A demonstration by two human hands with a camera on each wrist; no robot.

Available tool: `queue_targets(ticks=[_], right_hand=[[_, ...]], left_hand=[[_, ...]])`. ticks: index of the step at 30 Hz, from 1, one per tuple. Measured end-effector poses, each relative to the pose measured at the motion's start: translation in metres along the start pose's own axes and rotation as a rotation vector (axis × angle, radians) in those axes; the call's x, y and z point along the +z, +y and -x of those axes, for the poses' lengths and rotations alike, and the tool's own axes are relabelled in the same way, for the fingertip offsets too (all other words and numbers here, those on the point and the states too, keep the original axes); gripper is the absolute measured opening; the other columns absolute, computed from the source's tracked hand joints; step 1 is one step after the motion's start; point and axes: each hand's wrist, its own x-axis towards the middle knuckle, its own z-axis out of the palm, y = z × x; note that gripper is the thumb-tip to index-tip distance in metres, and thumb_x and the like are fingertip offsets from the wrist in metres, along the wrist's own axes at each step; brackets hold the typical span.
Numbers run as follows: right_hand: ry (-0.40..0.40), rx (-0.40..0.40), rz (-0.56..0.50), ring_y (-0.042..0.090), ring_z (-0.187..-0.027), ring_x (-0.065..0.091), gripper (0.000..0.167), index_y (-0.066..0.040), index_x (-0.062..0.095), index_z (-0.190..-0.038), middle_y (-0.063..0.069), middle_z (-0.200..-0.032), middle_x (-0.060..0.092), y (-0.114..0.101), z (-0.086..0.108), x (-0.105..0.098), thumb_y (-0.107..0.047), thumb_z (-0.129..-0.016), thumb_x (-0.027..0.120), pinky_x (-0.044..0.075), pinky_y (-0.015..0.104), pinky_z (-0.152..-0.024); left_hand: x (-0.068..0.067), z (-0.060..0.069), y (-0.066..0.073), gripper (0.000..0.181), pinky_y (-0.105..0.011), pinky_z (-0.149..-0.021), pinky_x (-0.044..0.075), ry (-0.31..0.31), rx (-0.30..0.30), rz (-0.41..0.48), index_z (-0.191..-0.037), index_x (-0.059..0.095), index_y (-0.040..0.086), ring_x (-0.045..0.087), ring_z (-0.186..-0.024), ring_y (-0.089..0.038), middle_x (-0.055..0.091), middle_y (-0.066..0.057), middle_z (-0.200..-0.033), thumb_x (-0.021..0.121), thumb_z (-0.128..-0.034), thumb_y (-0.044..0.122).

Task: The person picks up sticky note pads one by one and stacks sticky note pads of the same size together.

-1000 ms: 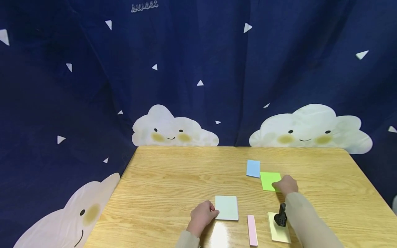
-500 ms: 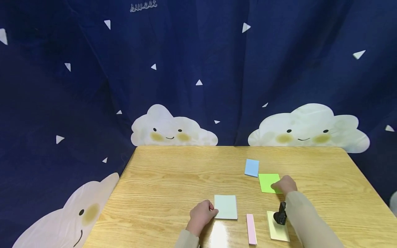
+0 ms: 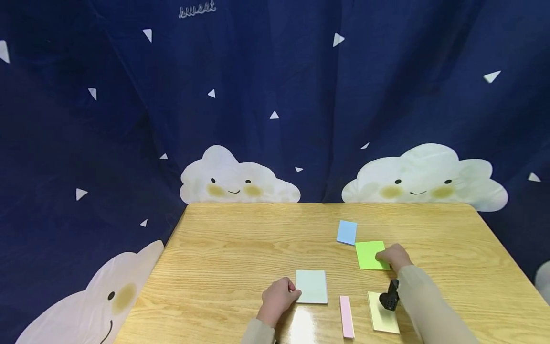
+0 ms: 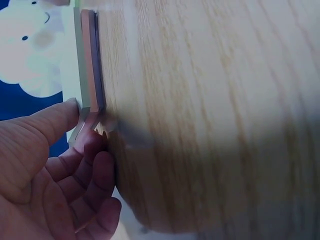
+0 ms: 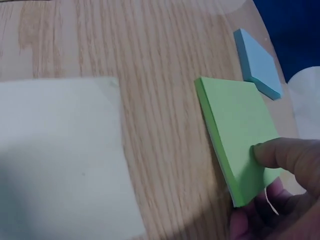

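At the near middle of the table, my left hand (image 3: pixel 280 297) pinches the left corner of a square stack of sticky notes (image 3: pixel 311 286), pale green on top. The left wrist view shows pink and purple layers (image 4: pixel 91 60) beneath, with the thumb on top and curled fingers below, the corner bent at the grip. Farther off to the right, my right hand (image 3: pixel 396 258) pinches the right side of a bright green sticky note pad (image 5: pixel 235 125), thumb on its face and fingers beneath. A blue sticky note pad (image 3: pixel 346 232) lies by the green pad's far left corner.
Nearer me on the wooden table (image 3: pixel 240 239) lie a narrow pink note pad (image 3: pixel 346 317) and a pale yellow pad (image 3: pixel 382 317). A black wrist camera (image 3: pixel 389 298) on my right sleeve hides part of the yellow one. Behind the table hangs a dark blue curtain (image 3: pixel 258 71).
The green pad, held by my right hand, has come slightly towards me and turned a little. Its blue neighbour has tilted slightly. My left hand stays on the stack; the head view drifts slightly.
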Motion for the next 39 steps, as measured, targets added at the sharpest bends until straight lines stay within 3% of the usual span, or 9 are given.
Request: queue_targets(ticks=[3,7,16,23,27,34,39], right_hand=[[-0.022,-0.024,-0.119,0.013,-0.047,0.034,0.009,-0.003,0.044,-0.060,0.000,-0.052,0.035,0.008,-0.004,-0.001,-0.004,-0.065,0.052,0.032,0.025,-0.045],[-0.055,-0.005,-0.230,0.011,-0.044,0.034,0.009,-0.006,0.045,-0.057,-0.002,-0.047,0.035,0.016,-0.008,-0.003,-0.003,-0.065,0.049,0.032,0.025,-0.043],[-0.107,0.055,-0.240,0.009,-0.044,0.039,0.013,-0.009,0.050,-0.058,-0.003,-0.048,0.042,0.026,-0.006,-0.009,-0.006,-0.071,0.049,0.034,0.023,-0.043],[-0.161,0.022,-0.223,0.011,-0.050,0.045,0.004,-0.003,0.050,-0.075,0.000,-0.055,0.048,0.028,0.000,-0.015,-0.006,-0.078,0.051,0.039,0.026,-0.049],[-0.170,0.001,-0.244,0.011,-0.054,0.048,0.009,0.002,0.046,-0.086,0.001,-0.061,0.048,0.027,0.002,-0.017,-0.004,-0.082,0.051,0.043,0.028,-0.054],[-0.162,-0.002,-0.271,0.010,-0.051,0.044,0.006,0.002,0.043,-0.083,0.000,-0.058,0.043,0.027,0.005,-0.019,0.000,-0.082,0.049,0.041,0.024,-0.050],[-0.164,0.017,-0.285,0.010,-0.053,0.044,0.010,0.004,0.043,-0.088,0.000,-0.060,0.044,0.028,0.010,-0.021,-0.001,-0.082,0.049,0.042,0.026,-0.053]], left_hand=[[0.000,0.000,-0.001,0.019,-0.032,-0.053,0.034,-0.002,-0.006,0.002,-0.068,0.051,0.018,0.043,-0.055,-0.009,0.047,0.008,-0.060,0.065,-0.0742,0.029],[0.000,-0.001,-0.001,0.020,-0.033,-0.053,0.034,-0.003,-0.010,0.004,-0.068,0.051,0.017,0.043,-0.055,-0.009,0.046,0.008,-0.060,0.066,-0.0744,0.029],[0.000,-0.001,0.000,0.020,-0.033,-0.053,0.034,-0.004,-0.004,0.008,-0.068,0.051,0.017,0.043,-0.055,-0.009,0.047,0.008,-0.060,0.066,-0.0749,0.029],[0.000,0.000,0.001,0.020,-0.034,-0.054,0.034,-0.015,0.000,0.000,-0.068,0.051,0.017,0.044,-0.056,-0.009,0.048,0.008,-0.061,0.065,-0.0750,0.029],[-0.001,0.000,0.001,0.020,-0.034,-0.054,0.035,-0.019,0.002,-0.002,-0.068,0.051,0.017,0.044,-0.056,-0.009,0.048,0.008,-0.061,0.065,-0.0752,0.029],[-0.003,0.000,0.003,0.020,-0.035,-0.054,0.035,-0.022,0.006,-0.008,-0.068,0.051,0.017,0.044,-0.056,-0.010,0.049,0.008,-0.062,0.065,-0.0755,0.029],[-0.004,0.000,0.004,0.020,-0.034,-0.054,0.035,-0.027,0.000,-0.008,-0.069,0.051,0.017,0.045,-0.057,-0.011,0.050,0.007,-0.063,0.065,-0.0759,0.029]])
